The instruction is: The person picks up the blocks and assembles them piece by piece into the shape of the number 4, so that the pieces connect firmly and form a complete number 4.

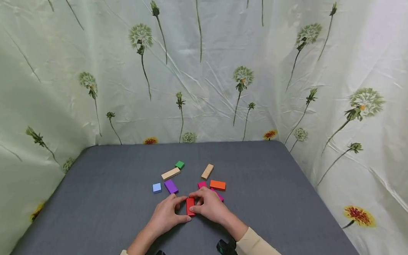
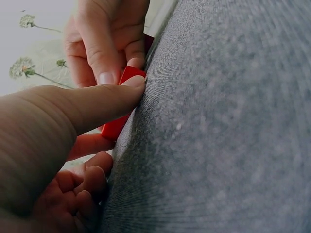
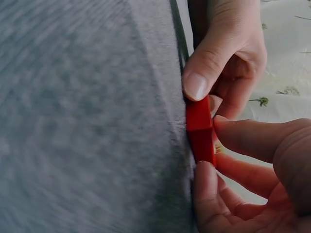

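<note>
A red block [image 1: 190, 205] lies flat on the grey table, between both hands. My left hand [image 1: 166, 213] grips it from the left, thumb at the near end and index finger toward the far end. From the right, my right hand [image 1: 211, 205] holds the same block, its thumb over the top face and a fingertip at the far end. In the left wrist view the left thumb [image 2: 104, 101] crosses in front of the red block [image 2: 115, 127]. The right wrist view shows the block's near end [image 3: 198, 115] just below the left thumb.
Beyond the hands lie a purple block [image 1: 171, 186], a light blue block [image 1: 157, 188], a green block [image 1: 179, 164], two wooden blocks [image 1: 171, 173], an orange block [image 1: 218, 185] and pink pieces [image 1: 202, 185] partly behind the right hand. A floral curtain [image 1: 209, 85] surrounds the table [image 1: 117, 200].
</note>
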A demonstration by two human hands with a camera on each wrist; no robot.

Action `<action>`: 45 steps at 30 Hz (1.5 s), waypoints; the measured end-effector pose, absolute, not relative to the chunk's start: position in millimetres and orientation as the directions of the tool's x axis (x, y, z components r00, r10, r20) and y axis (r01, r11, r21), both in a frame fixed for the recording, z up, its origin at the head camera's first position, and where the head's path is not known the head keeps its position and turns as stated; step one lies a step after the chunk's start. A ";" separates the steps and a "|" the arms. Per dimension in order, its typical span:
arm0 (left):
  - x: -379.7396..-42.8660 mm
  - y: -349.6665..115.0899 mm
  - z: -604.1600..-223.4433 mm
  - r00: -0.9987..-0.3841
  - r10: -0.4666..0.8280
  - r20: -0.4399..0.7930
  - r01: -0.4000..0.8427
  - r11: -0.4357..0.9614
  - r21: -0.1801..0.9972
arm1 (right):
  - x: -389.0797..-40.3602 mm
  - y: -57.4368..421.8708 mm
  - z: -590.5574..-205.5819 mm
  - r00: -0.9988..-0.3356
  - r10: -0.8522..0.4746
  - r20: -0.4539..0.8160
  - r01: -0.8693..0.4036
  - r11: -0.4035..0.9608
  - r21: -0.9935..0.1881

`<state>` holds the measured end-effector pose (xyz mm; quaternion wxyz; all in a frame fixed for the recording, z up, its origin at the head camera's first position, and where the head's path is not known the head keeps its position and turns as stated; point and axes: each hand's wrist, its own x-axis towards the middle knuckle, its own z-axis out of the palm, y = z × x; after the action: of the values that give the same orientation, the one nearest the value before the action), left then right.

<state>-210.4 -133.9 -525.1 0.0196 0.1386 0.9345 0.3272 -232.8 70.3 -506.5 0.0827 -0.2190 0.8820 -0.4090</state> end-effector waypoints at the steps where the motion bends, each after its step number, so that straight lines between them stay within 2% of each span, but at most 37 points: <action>1: -210.2 -134.3 -525.2 -0.961 0.271 0.054 0.245 0.747 0.618 | -232.7 70.1 -505.5 -0.889 -0.457 0.030 -0.318 0.568 -0.759; 11: -209.6 -133.6 -527.6 -0.962 0.262 0.072 0.251 0.755 0.605 | -233.9 85.5 -482.1 -0.892 -0.452 0.029 -0.325 0.594 -0.736; 19: -211.0 -131.1 -524.6 -0.968 0.247 0.034 0.218 0.773 0.596 | -242.2 106.6 -472.7 -0.905 -0.415 0.097 -0.376 0.670 -0.639; 26: -210.4 -130.7 -525.9 -0.967 0.254 0.008 0.210 0.779 0.591 | -247.2 119.0 -476.5 -0.900 -0.423 0.108 -0.403 0.714 -0.573; 36: -208.1 -131.4 -525.9 -0.969 0.248 -0.001 0.200 0.782 0.590 | -249.4 127.7 -482.7 -0.868 -0.497 0.016 -0.424 0.723 -0.545; 45: -207.9 -132.0 -524.9 -0.964 0.264 0.018 0.223 0.774 0.593 | -252.9 133.7 -483.8 -0.854 -0.519 0.017 -0.447 0.718 -0.534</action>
<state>-207.9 -132.0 -524.9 0.0329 0.1292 0.9411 0.3106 -252.9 133.7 -483.8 0.0672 -0.2613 0.9244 -0.2697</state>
